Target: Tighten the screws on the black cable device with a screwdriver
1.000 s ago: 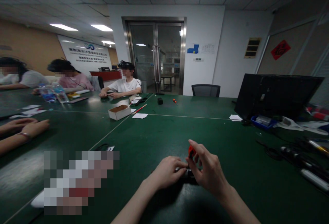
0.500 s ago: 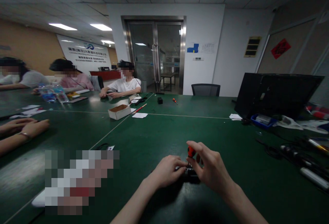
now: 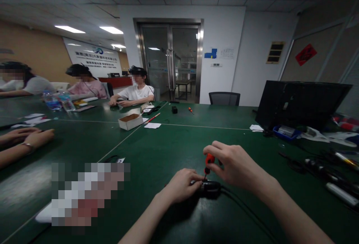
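In the head view a small screwdriver (image 3: 209, 159) with an orange-and-black handle stands nearly upright, its tip down on a glossy black corded device (image 3: 212, 189). My right hand (image 3: 234, 163) pinches the handle between thumb and fingers, with the wrist raised to the right. Closed around the device's left part, my left hand (image 3: 181, 186) hides much of it, and its fingertips lie beside the screwdriver's tip. A black cable (image 3: 246, 204) leaves the device's right end and runs toward the near edge.
A white box (image 3: 130, 122) and a second orange screwdriver (image 3: 191, 110) lie farther back on the green table (image 3: 179, 139). At right are a black monitor (image 3: 303, 104), a blue tray (image 3: 286, 132) and corded tools (image 3: 325, 171). Another person's hands (image 3: 36, 139) rest at left.
My right hand has lifted and turned on the screwdriver handle, its forearm swinging outward to the right. More of the black device and its cable shows now. My left hand has stayed put.
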The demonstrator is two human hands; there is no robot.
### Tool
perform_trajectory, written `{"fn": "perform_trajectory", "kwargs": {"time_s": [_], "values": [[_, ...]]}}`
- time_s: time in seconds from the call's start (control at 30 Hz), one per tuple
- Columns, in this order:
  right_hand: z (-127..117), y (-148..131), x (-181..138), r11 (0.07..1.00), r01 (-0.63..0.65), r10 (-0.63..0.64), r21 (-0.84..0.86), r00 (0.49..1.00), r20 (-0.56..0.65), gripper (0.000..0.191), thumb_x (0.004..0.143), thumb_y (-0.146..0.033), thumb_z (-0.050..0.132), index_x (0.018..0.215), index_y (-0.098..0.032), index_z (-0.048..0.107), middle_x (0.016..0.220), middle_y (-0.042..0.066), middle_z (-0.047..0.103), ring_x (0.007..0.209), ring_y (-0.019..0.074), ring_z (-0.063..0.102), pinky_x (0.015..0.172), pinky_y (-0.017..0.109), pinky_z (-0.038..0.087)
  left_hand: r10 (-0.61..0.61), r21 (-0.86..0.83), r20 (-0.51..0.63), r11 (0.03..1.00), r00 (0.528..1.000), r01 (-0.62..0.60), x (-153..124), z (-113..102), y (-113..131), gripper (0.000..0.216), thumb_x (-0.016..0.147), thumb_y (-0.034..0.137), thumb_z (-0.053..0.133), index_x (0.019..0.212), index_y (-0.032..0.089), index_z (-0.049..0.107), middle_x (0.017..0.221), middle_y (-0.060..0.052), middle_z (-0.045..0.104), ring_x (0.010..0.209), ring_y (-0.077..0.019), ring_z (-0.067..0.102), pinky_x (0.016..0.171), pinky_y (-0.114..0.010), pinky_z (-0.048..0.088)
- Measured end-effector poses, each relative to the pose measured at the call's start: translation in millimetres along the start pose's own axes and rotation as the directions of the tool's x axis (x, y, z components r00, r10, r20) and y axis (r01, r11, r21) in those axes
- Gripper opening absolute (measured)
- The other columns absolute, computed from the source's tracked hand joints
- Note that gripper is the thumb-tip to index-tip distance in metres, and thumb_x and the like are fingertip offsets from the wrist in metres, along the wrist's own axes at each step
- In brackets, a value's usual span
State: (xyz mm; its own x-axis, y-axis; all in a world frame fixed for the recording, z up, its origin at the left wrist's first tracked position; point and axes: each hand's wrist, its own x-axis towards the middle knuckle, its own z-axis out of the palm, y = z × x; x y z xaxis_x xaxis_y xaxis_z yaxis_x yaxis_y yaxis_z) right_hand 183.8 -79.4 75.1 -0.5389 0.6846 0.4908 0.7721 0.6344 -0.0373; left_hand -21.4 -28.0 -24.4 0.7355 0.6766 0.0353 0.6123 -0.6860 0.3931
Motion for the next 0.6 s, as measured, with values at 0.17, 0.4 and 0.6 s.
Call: {"fn": "perform_trajectory", "kwargs": {"time_s": [0.17,0.4,0.6], "values": [[0.1,4.4,6.4,0.993,-0.052,0.063,-0.102,0.993,0.102,0.022,0.091,-0.038,0.074,0.085,-0.02,0.062,0.076,0.0,0.064,0.061,0.0149,0.057,0.054,0.026,0.024,0.006,-0.014,0.014,1.0,1.0,-0.006,-0.7,-3.4,2.2,0.035,0.098,0.026,0.046,0.115,0.028,0.077,0.095,-0.003,0.073,0.088,-0.0209,0.065,0.077,-0.025,0.045],[-0.3,-0.6,6.3,0.997,-0.08,0.079,-0.004,0.972,0.222,0.011,0.1,-0.025,0.057,0.095,-0.018,0.064,0.095,0.003,0.066,0.067,0.0131,0.057,0.057,0.027,0.028,0.001,-0.01,0.014,1.0,1.0,0.0,0.0,-4.0,1.3,0.034,0.099,0.027,0.045,0.111,0.028,0.077,0.092,-0.004,0.07,0.084,-0.0211,0.064,0.075,-0.026,0.043],[-1.7,0.3,1.2,0.985,-0.047,0.009,0.167,0.975,0.223,0.02,0.085,-0.01,0.059,0.103,-0.018,0.057,0.097,0.001,0.062,0.069,0.0132,0.053,0.06,0.027,0.031,0.006,0.001,0.005,1.0,1.0,-0.006,-0.4,-3.3,1.0,0.032,0.099,0.027,0.044,0.1,0.025,0.077,0.086,-0.003,0.067,0.082,-0.0205,0.063,0.075,-0.027,0.043]]}}
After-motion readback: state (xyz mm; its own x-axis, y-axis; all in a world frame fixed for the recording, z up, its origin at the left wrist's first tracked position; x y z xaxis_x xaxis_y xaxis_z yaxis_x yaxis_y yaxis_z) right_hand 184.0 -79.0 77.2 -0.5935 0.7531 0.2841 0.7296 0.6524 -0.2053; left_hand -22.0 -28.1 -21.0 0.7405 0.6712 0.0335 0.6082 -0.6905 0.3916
